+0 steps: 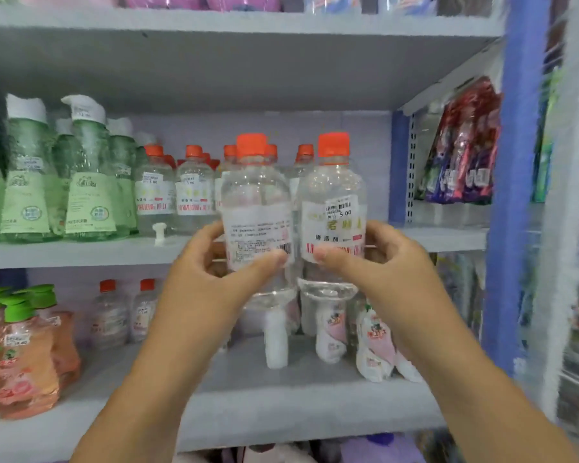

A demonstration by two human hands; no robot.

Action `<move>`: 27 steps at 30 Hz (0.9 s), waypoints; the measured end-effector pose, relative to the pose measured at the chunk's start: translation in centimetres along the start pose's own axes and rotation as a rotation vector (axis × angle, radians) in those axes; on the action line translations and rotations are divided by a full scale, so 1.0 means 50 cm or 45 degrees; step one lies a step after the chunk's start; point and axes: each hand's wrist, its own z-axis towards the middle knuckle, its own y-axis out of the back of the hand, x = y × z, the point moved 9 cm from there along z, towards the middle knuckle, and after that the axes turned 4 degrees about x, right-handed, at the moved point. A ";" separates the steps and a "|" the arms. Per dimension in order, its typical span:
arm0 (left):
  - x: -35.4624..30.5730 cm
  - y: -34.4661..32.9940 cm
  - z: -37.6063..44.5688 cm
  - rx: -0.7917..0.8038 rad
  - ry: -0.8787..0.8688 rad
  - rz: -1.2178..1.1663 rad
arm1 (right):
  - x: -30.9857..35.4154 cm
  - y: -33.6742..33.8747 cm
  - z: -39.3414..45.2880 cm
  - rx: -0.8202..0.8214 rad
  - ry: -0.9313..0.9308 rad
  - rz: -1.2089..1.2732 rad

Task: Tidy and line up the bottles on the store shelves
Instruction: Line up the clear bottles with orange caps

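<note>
Grey metal store shelving [81,252], several tiers, blue upright [512,195] at right, pale lilac back panel behind the middle tier.

Left hand [214,279] clamped round a clear orange-capped bottle [256,208], back label with barcode facing near. Right hand [378,272] clamped round a second clear orange-capped bottle [333,202], front label and price sticker facing near. Both bottles upright, side by side and almost touching, held up near the camera in front of the middle shelf edge, right of centre. Thumbs across the lower labels, fingers wrapped behind.

Middle tier, far: a row of like clear orange-capped bottles [174,192] standing in ranks at centre. Left of them, green white-capped bottles [87,182], closely packed. A small white hook-like piece [159,233] at the shelf edge before the clear bottles.

Lower tier: peach-coloured bottles with green caps [20,352] at near left; two small clear red-capped bottles [124,315] far against the back; white and pink pouches [371,345] at right, leaning, partly hidden behind the held bottles.

Right bay beyond the upright: hanging packets in red and purple [462,148]. Top tier: pink and clear packaging, cropped. Edges blurred; label text mostly unreadable.
</note>
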 end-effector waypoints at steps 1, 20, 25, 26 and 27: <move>-0.020 -0.024 0.021 0.000 -0.020 0.019 | 0.015 0.028 0.023 -0.011 0.028 -0.024; 0.016 -0.231 0.290 0.079 0.189 0.624 | -0.089 0.160 0.325 0.238 -0.133 -0.415; 0.027 -0.226 0.301 0.232 0.213 0.530 | -0.088 0.156 0.336 0.293 -0.087 -0.398; 0.028 -0.220 0.302 0.235 0.210 0.503 | -0.091 0.155 0.336 0.306 -0.092 -0.388; 0.031 -0.217 0.305 0.227 0.211 0.483 | -0.094 0.154 0.337 0.307 -0.100 -0.381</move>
